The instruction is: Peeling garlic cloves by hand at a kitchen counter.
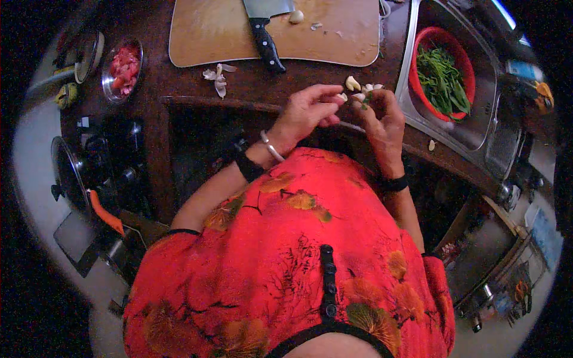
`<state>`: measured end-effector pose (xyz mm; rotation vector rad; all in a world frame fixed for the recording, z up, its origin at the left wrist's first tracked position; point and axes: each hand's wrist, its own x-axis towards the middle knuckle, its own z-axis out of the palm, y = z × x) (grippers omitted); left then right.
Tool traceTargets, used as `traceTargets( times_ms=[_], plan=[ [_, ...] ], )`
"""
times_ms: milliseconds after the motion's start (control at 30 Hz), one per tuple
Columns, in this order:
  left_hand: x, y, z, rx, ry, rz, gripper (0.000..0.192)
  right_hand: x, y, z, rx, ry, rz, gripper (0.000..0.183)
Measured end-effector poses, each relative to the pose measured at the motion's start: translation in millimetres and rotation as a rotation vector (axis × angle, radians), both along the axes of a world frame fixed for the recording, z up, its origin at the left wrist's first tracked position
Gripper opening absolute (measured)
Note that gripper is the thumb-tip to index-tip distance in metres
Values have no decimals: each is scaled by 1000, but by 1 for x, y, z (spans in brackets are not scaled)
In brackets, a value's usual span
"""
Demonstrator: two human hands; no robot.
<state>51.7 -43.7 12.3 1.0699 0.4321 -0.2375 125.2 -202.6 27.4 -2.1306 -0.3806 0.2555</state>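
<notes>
At the counter's front edge, my left hand [306, 107] has its fingers curled beside a small pale garlic piece [342, 96]; whether it grips that piece cannot be told. My right hand [386, 118] pinches a whitish garlic clove [359, 96] between thumb and fingers, with a bit of green near the fingertips. Just beyond the hands lies a peeled garlic clove [352, 83], and more cloves [372, 87] are by my right fingers. A cleaver [267, 47] rests on the wooden cutting board [210, 33], with another garlic clove [296, 17] beside its blade.
Garlic skins [217, 79] lie left of the hands, and a bowl of raw meat [107, 85] stands farther left. In the metal sink [485, 103] at right is a red basin [470, 74] of leafy greens [441, 80]. A pan lid [67, 165] is at far left.
</notes>
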Motion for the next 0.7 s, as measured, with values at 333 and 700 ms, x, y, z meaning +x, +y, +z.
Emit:
traceTargets(
  times_ms=[333,700],
  plan=[
    [11,-13,2,-31,-83,14,23,-7,5,17,264,425,-24,16],
    [11,-3,5,-25,-138,10,26,-7,5,14,98,326,62,17]
  ],
)
